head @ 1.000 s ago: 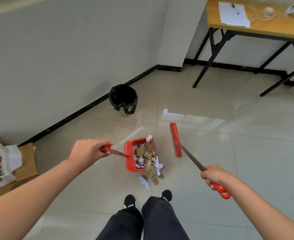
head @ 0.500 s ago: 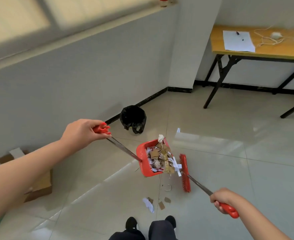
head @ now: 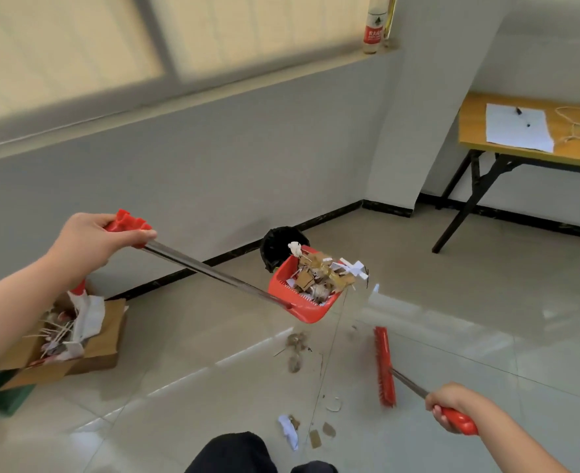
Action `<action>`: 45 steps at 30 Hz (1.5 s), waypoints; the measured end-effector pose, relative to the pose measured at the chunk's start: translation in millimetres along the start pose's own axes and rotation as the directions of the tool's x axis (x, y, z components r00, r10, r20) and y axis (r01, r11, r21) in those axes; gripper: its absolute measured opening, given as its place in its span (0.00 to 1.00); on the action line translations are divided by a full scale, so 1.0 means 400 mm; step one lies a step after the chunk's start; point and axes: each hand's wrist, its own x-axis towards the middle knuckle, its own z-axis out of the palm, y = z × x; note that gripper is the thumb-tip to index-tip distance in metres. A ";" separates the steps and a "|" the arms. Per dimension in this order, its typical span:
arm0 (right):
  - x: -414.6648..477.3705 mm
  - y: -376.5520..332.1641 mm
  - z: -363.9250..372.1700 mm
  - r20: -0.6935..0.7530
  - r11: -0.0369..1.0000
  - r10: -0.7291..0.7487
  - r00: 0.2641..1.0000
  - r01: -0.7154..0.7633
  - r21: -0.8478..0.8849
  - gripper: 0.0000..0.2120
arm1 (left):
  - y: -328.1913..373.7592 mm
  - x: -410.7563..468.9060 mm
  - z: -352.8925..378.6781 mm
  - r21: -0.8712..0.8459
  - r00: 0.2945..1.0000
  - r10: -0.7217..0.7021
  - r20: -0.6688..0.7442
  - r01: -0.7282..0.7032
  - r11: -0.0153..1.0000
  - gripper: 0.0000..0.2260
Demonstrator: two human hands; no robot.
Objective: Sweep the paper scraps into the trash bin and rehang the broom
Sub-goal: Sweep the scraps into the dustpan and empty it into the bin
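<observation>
Head view: left hand [head: 87, 247] grips a loaded red dustpan [head: 304, 295] raised near the black trash bin [head: 278, 244]; right hand [head: 452, 406] grips the broom [head: 384, 370]. Several paper scraps [head: 288, 431] remain on the floor [head: 486, 336]; emptying and rehanging appear undone.

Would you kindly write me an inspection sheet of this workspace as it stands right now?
Surface: glossy tiled floor; loose scraps lie near the person's feet.
Job's things: red dustpan, heaped with paper scraps, held in the air in front of the black-lined trash bin; red broom, head near the floor.
Clutter: open cardboard box of rubbish by the wall.
Grippers: left hand grips the dustpan handle; right hand grips the broom handle.
Cables: pale cord on the table, beside a white sheet.
Surroundings: bottle on the windowsill; grey wall with dark skirting.
</observation>
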 end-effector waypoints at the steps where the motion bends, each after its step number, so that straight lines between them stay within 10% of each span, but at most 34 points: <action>1: -0.007 -0.020 -0.004 -0.016 1.000 -0.007 1.000 0.007 -0.005 0.11 | -0.022 -0.002 0.005 -0.037 0.999 -0.048 -0.017 0.047 0.998 0.16; 20: -0.130 -0.441 0.025 -0.162 0.996 -0.084 0.983 0.075 -0.055 0.04 | -0.259 0.306 0.149 -0.653 0.864 -0.477 0.164 0.457 0.603 0.13; 45: -0.158 -0.608 0.184 -0.023 0.991 0.018 1.000 -0.021 -0.135 0.07 | -0.511 0.342 0.246 -0.706 0.487 -0.657 0.575 0.702 -0.097 0.14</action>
